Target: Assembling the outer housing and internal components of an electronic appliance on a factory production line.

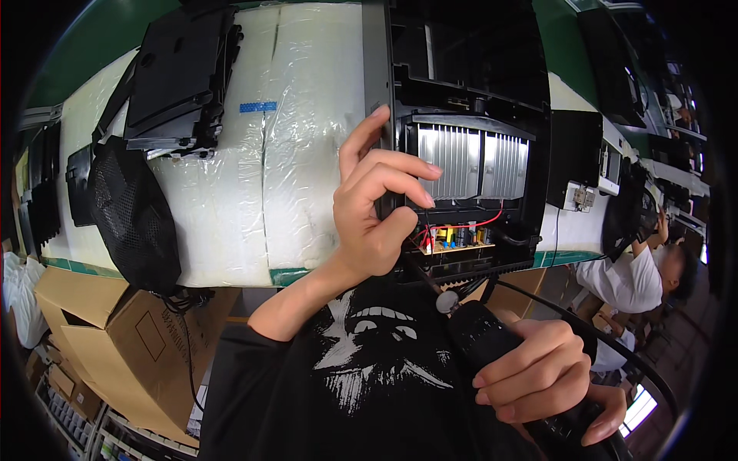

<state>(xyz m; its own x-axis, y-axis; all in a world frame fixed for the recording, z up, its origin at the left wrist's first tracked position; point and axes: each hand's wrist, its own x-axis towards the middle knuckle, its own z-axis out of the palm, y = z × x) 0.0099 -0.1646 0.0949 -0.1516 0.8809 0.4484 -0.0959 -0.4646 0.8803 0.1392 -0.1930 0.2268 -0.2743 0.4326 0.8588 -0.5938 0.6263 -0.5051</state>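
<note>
My right hand (538,369) is wrapped round a black electric screwdriver (483,330). Its shaft slants up and left toward the near edge of an open black device housing (538,223). My left hand (377,200) is over the housing's left side. Its thumb and one fingertip come close together in a pinch, and whatever is between them is too small to make out; the other fingers stretch apart. Beside those fingertips lie a circuit board (453,247) with coloured parts, a red wire (469,225) and a finned silver heat sink (450,161).
Plastic-wrapped white padding (307,77) covers the bench. At left are a black plastic panel assembly (173,77) and a black mesh bag (134,215). A cardboard box (131,353) stands below. A black cable (623,346) arches at right, where a person in white (626,280) sits.
</note>
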